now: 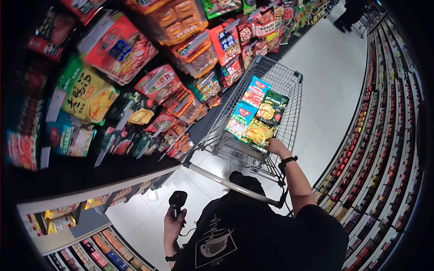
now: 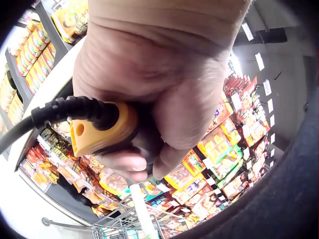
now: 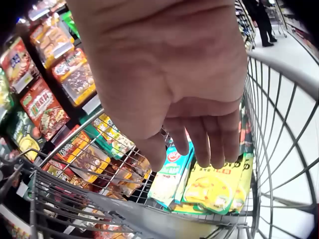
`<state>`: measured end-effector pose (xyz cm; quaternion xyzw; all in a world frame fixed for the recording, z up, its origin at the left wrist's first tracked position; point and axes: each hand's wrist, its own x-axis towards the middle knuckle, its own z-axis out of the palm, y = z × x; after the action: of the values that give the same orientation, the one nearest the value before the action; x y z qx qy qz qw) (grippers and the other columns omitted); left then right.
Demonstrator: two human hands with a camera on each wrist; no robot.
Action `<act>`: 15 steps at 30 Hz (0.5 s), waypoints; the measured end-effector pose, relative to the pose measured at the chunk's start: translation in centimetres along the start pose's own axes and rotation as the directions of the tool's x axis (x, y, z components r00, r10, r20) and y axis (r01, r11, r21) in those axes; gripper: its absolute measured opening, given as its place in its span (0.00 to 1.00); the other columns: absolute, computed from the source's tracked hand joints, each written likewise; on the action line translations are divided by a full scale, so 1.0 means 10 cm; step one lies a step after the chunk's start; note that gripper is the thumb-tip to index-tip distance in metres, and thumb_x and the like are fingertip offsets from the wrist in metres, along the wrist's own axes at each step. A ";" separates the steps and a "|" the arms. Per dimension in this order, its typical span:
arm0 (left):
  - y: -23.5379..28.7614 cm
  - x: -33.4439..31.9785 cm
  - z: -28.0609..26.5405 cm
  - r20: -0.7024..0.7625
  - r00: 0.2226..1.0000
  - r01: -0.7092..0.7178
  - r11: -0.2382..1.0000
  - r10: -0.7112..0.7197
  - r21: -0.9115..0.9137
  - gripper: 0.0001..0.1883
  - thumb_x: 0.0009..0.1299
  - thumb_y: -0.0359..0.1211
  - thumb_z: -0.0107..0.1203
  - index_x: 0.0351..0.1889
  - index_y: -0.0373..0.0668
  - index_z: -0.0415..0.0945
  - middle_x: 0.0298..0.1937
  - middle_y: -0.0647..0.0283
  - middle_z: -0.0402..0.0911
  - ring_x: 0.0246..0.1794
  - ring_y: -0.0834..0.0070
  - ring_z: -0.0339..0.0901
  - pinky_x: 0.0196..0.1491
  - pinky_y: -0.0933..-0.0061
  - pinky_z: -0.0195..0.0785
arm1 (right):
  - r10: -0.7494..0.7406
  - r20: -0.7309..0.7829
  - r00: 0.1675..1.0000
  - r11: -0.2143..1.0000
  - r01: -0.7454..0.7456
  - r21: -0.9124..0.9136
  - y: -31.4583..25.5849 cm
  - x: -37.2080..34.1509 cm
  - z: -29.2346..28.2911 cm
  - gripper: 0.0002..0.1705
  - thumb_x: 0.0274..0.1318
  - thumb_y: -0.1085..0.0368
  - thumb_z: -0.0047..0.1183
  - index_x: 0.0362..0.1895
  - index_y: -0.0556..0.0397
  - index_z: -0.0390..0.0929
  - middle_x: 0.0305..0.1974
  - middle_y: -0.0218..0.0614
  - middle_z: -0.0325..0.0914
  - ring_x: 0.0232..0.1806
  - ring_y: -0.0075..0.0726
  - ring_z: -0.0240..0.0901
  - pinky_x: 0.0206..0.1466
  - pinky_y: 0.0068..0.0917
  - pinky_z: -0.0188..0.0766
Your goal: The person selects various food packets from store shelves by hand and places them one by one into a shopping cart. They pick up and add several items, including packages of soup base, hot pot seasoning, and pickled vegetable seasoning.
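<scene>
My left hand [image 1: 174, 226] grips a black handheld scanner [image 1: 177, 199]; in the left wrist view the fingers of that hand [image 2: 149, 99] curl round its handle, with a yellow end [image 2: 102, 132] and a black coiled cable [image 2: 70, 109]. Over the cart's near end, my right hand [image 1: 276, 148] is at the lower edge of a yellow packet [image 1: 257, 132]. In the right wrist view its fingers [image 3: 199, 142] hang relaxed above the yellow packet [image 3: 212, 189]; whether they touch it I cannot tell. Beside that lie blue-and-white packets [image 1: 239, 119] and a dark green packet [image 1: 272, 107].
The wire shopping cart [image 1: 296, 113] stands along a shelf of hanging food packets [image 1: 118, 49], its handle [image 1: 230, 184] close to my body. Long shelves [image 1: 384, 135] line the right side. A person in dark clothes [image 1: 349, 16] is farther down the aisle.
</scene>
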<state>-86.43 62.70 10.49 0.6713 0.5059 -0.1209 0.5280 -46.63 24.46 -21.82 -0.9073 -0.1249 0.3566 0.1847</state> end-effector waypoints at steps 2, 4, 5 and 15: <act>-0.20 -0.07 -0.05 0.007 1.000 -0.021 0.999 0.022 -0.047 0.19 0.75 0.38 0.69 0.57 0.37 0.78 0.24 0.68 0.77 0.21 0.81 0.74 0.25 0.76 0.66 | 0.002 -0.038 0.999 0.999 -0.004 -0.038 -0.21 -0.40 -0.23 0.35 0.59 0.48 0.67 0.65 0.56 0.82 0.51 0.55 0.88 0.54 0.58 0.86 0.59 0.48 0.81; -0.41 -0.20 -0.13 0.007 1.000 -0.028 0.997 0.029 -0.077 0.19 0.75 0.37 0.69 0.56 0.37 0.78 0.24 0.69 0.77 0.22 0.81 0.74 0.26 0.76 0.67 | -0.074 -0.092 0.993 0.994 0.065 -0.093 -0.41 -0.71 -0.29 0.32 0.60 0.50 0.65 0.63 0.57 0.83 0.48 0.56 0.89 0.52 0.59 0.86 0.58 0.49 0.81; -0.57 -0.21 -0.14 -0.001 0.999 -0.041 0.993 0.041 -0.113 0.19 0.75 0.37 0.69 0.56 0.37 0.78 0.25 0.69 0.77 0.23 0.81 0.74 0.26 0.76 0.67 | -0.092 -0.081 0.992 0.991 0.083 -0.103 -0.53 -0.81 -0.29 0.31 0.61 0.51 0.64 0.64 0.56 0.83 0.49 0.56 0.89 0.53 0.59 0.86 0.58 0.48 0.81; -1.74 -0.77 -0.25 -0.078 0.992 -0.113 0.961 0.097 -0.252 0.17 0.76 0.39 0.68 0.55 0.40 0.78 0.24 0.70 0.76 0.18 0.83 0.72 0.22 0.77 0.62 | -0.452 -0.238 0.860 0.887 0.403 -0.226 -2.12 -2.56 0.30 0.42 0.68 0.45 0.64 0.75 0.59 0.69 0.74 0.73 0.63 0.72 0.74 0.69 0.73 0.51 0.72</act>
<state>-104.89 59.32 6.67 0.6270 0.4977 -0.0046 0.5992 -69.03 35.09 0.53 -0.9105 -0.3254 0.1606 0.1982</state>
